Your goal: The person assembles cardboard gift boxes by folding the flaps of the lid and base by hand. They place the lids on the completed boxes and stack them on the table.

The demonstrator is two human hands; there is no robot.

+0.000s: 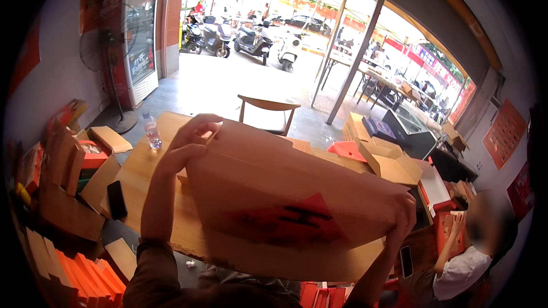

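A large brown cardboard box (274,171) is lifted and tilted above the wooden table (137,165), with a red diamond and dark marks on the side toward me. My left hand (194,140) is closed on its upper left corner, the fingers curled over the edge. On its lower right end, my right hand (402,214) grips the edge. The box hides the middle of the table. A clear plastic bottle (152,131) stands beyond my left forearm, and a black phone (116,200) lies at the table's left edge.
Open cartons (388,157) are stacked at the right. Another person (465,262) sits there, near a second phone (406,262). Orange-red boxes (85,274) fill the lower left. A chair (268,114) stands across the table; a floor fan (114,80) and drinks fridge (142,40) are behind.
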